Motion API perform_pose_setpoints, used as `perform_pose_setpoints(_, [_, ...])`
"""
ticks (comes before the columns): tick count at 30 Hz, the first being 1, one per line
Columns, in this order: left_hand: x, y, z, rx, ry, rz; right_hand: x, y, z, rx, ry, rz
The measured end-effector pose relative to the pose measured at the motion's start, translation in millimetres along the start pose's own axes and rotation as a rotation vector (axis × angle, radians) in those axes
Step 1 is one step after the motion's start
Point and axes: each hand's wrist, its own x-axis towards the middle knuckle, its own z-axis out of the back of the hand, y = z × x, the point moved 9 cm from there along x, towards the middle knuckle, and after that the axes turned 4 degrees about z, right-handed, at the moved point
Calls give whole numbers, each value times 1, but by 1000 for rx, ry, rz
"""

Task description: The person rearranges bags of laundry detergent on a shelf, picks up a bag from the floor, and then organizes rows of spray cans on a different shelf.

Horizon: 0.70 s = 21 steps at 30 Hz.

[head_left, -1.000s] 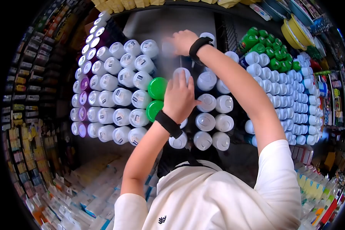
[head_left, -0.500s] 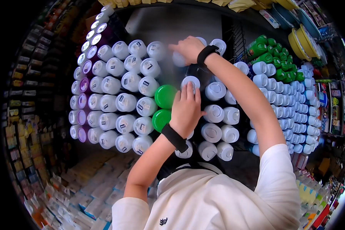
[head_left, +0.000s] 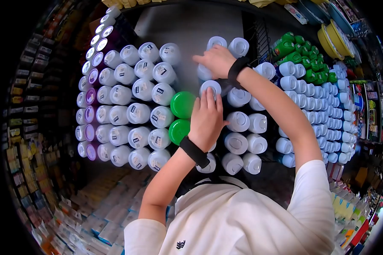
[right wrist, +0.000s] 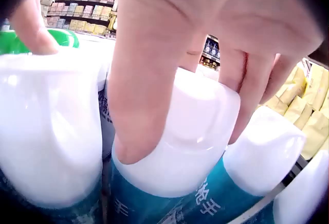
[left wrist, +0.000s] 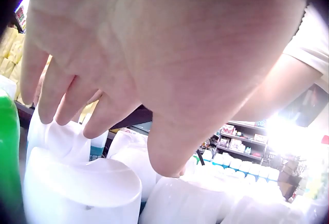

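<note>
My right hand [head_left: 219, 61] grips a bottle by its white cap [right wrist: 200, 113], thumb on one side and fingers on the other. Below the cap the right wrist view shows a teal label. Nearer to me, my left hand [head_left: 206, 121] lies with straight fingers on another white-capped bottle [head_left: 210, 87]; in the left wrist view its fingertips touch that cap [left wrist: 61, 141]. The left thumb reaches out over the neighbouring caps [left wrist: 177, 195]. Two green-lidded containers [head_left: 182, 105] stand just left of the left hand. More white-capped bottles [head_left: 238, 122] stand in rows to the right.
On the left are rows of white-topped containers [head_left: 138, 113] with stickers and a purple-topped row [head_left: 90, 114]. A grey shelf surface [head_left: 189, 25] lies beyond. A wire rack [head_left: 263, 36], green bottles [head_left: 308, 57] and pale-capped bottles [head_left: 315, 104] are at the right.
The right hand has carried its bottle from beside the stickered containers rightward and nearer, up to the white-capped rows. The left hand stays on its cap. The head view has shifted slightly.
</note>
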Motion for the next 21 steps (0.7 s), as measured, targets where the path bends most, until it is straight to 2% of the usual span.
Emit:
perform_pose_setpoints(7, [0,1,1,-25,-3,-11,-11,-6,-1,-18,-73,-5])
perform_pose_setpoints(13, [-1,1,1,-42,-11,-21,-16,-4,-7,-44,-25,-9])
perform_pose_setpoints(21, [-2,2,-3,-31,20,-8,-15,0,-8,162,30,5])
